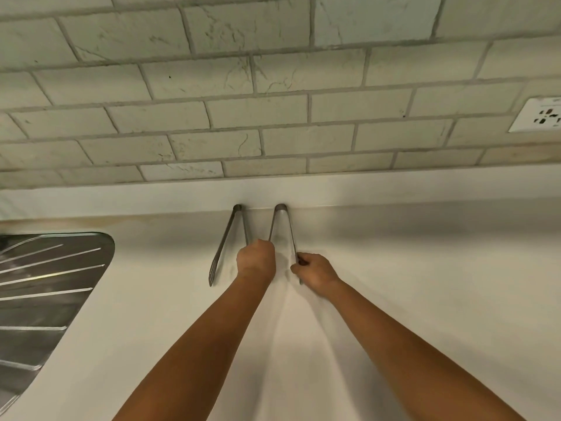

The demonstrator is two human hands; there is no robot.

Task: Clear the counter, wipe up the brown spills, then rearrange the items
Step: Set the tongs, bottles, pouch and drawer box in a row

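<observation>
Steel tongs, two pairs, lie side by side with hinge ends touching the wall. Left hand (255, 260) is curled between them, likely gripping inner arms of the left tongs (226, 244) and right tongs (283, 230); the exact hold is hidden. Right hand (312, 271) pinches the right pair's outer arm. The white bench (425, 268) shows no brown spills: wiping looks done, rearranging under way. Sink drainer (45, 284) at left.

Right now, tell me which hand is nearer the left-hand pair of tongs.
Left. The left hand sits against the left tongs, at their right arm; the right hand is farther right, gripping the right tongs.
</observation>
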